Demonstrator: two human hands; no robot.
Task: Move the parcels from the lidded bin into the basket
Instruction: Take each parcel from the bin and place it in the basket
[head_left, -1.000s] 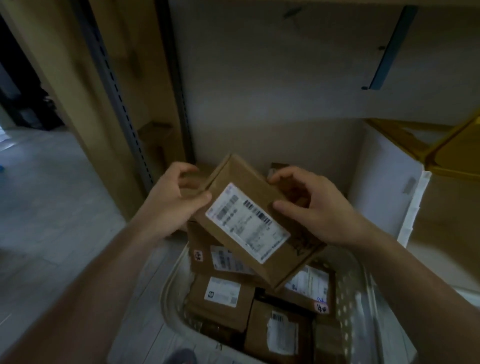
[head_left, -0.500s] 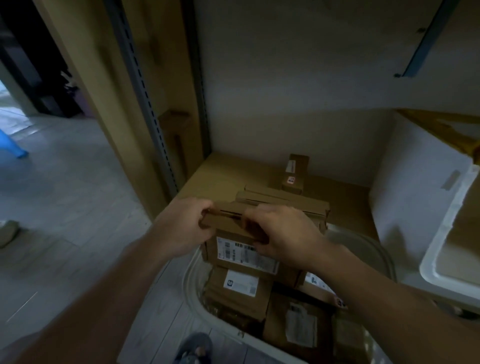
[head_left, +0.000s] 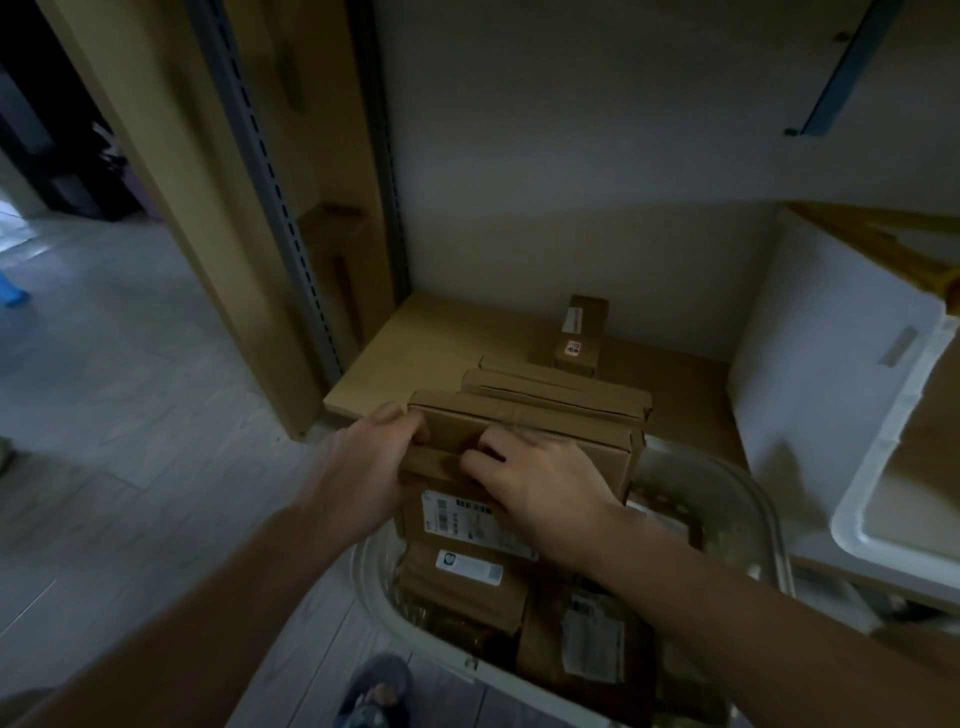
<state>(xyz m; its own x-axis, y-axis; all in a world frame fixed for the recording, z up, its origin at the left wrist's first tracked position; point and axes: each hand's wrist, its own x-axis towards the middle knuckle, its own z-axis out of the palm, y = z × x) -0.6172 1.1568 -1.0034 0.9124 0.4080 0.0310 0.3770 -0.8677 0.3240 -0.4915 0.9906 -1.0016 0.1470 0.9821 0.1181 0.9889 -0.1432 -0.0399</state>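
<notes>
While both hands work at the top of the pile, the head view looks down into a white perforated plastic basket (head_left: 769, 525) sitting on the grey floor in front of a low wooden shelf (head_left: 415, 343). Left hand (head_left: 363, 478) has fingers curled round the left end of a flat brown cardboard parcel with a white barcode label (head_left: 587, 452); thumb on its top edge. Right hand (head_left: 540, 493) lies over the same parcel's front face, fingers bent and pinching its upper edge, covering part of the label. That parcel stands on edge, leaning against other upright brown cardboard parcels (head_left: 561, 387) at the far end of the basket. More labelled brown parcels (head_left: 467, 577) lie flat lower in the basket, nearer the camera. 1 small brown box with a red-and-white sticker (head_left: 579, 338) stands on the shelf behind the basket, apart from the hands. White plastic bin (head_left: 821, 364) sits to the right on the shelf, its yellow lid (head_left: 893, 249) hinged up and open; inside not visible enough to tell contents. A foot in a dark sandal (head_left: 376, 691) shows at the bottom edge.
</notes>
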